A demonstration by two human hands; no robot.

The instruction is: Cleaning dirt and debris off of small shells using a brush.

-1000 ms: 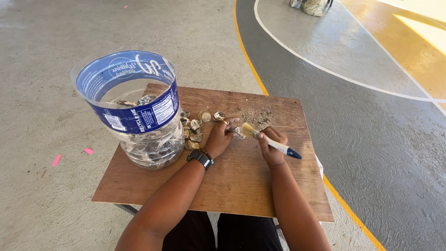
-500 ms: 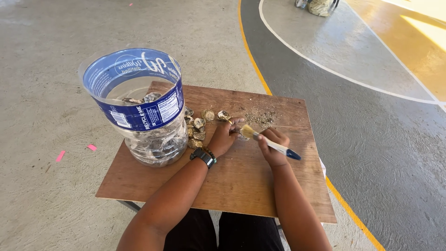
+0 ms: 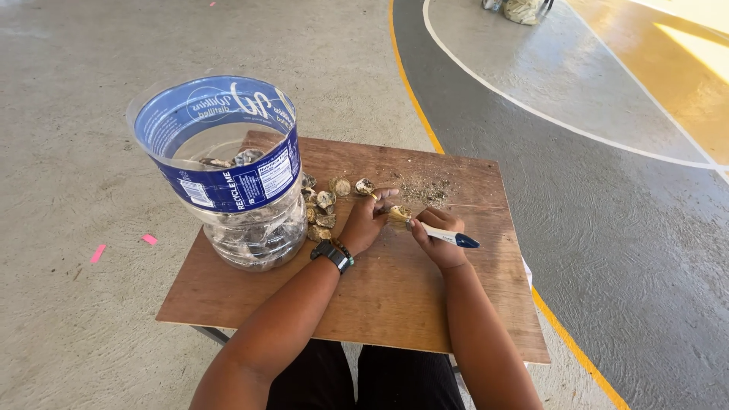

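Observation:
A square wooden board (image 3: 380, 288) rests on my lap. My left hand (image 3: 364, 222), with a black watch on the wrist, holds a small shell (image 3: 398, 214) against the board. My right hand (image 3: 436, 237) grips a small brush with a white and blue handle (image 3: 449, 238), its bristle end touching that shell. Several more shells (image 3: 325, 205) lie in a loose pile just left of my left hand. A large cut-open clear plastic jug with a blue label (image 3: 228, 171) stands on the board's left part and holds several shells.
Grey grit and debris (image 3: 425, 190) is scattered on the board's far side. The board stands over a concrete floor (image 3: 91, 152) with a yellow painted line (image 3: 414, 99) and a dark court area to the right. Pink tape scraps (image 3: 148, 239) lie on the floor at left.
Both hands stay at the same spot on the board with the shell and brush; only the camera view has shifted slightly.

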